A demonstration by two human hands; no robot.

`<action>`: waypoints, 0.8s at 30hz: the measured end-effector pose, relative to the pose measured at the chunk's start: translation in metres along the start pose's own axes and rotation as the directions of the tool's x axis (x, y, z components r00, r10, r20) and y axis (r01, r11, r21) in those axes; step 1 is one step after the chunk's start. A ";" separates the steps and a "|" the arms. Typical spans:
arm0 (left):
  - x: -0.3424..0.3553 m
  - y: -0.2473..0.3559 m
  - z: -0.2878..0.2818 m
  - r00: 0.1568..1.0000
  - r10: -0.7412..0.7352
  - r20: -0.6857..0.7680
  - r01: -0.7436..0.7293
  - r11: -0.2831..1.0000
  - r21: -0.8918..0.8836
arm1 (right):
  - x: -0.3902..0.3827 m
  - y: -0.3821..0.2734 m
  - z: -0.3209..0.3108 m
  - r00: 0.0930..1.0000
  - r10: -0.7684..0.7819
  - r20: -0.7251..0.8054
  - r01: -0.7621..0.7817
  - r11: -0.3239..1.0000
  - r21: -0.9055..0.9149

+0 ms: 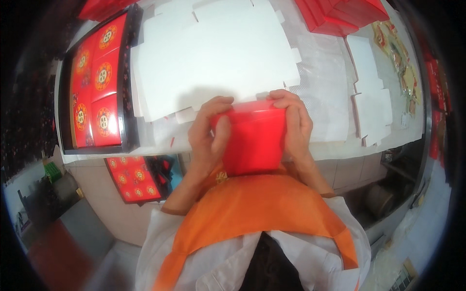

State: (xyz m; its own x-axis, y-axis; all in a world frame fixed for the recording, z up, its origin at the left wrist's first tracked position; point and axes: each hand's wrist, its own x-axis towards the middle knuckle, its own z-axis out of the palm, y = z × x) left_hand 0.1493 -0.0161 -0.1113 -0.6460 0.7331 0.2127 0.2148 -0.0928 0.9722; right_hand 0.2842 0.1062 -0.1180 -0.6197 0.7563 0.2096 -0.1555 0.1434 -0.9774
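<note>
Between my hands, close to my orange apron, is a red cardboard box (255,140) with a plain face turned up. My left hand (210,131) grips its left side, the thumb lying on the red face and the fingers curled over the far edge. On the opposite side my right hand (296,123) holds it, fingers bent over the far right corner. Just beyond the box lies a stack of flat white die-cut box blanks (213,53) on the table. The box's underside is hidden.
At the left of the table (335,148) a black tray (127,97) holds several red patterned boxes. Red boxes (335,17) stand at the far right, near more white blanks (371,104) and small packets (400,63). Below the table's left edge sits another red patterned box set (136,179).
</note>
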 end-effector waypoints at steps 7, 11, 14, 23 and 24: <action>-0.001 -0.001 0.008 0.997 0.042 -0.065 -0.043 0.999 -0.006 | -0.001 0.001 0.002 0.999 0.022 -0.049 -0.018 0.997 0.075; -0.004 -0.014 0.006 0.990 0.124 -0.071 -0.128 0.991 -0.050 | -0.005 0.002 -0.002 0.999 -0.030 -0.023 0.029 0.999 -0.038; -0.007 -0.017 0.002 0.987 0.154 -0.038 -0.154 0.988 0.010 | -0.009 0.009 -0.004 0.994 -0.107 0.010 0.107 0.993 -0.057; -0.021 -0.002 -0.003 0.991 0.128 -0.039 -0.118 0.973 0.196 | -0.051 0.014 -0.009 0.999 0.036 0.033 -0.040 0.990 0.134; -0.019 -0.004 -0.008 0.988 0.148 -0.036 -0.138 0.969 0.206 | -0.061 0.010 -0.011 0.991 0.091 0.100 -0.103 0.987 0.125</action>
State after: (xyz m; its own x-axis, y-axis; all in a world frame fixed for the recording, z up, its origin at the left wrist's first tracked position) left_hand 0.1551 -0.0353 -0.1186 -0.6331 0.6863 0.3580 0.4480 -0.0522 0.8925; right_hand 0.3284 0.0686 -0.1408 -0.7048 0.6988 0.1221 -0.1860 -0.0161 -0.9824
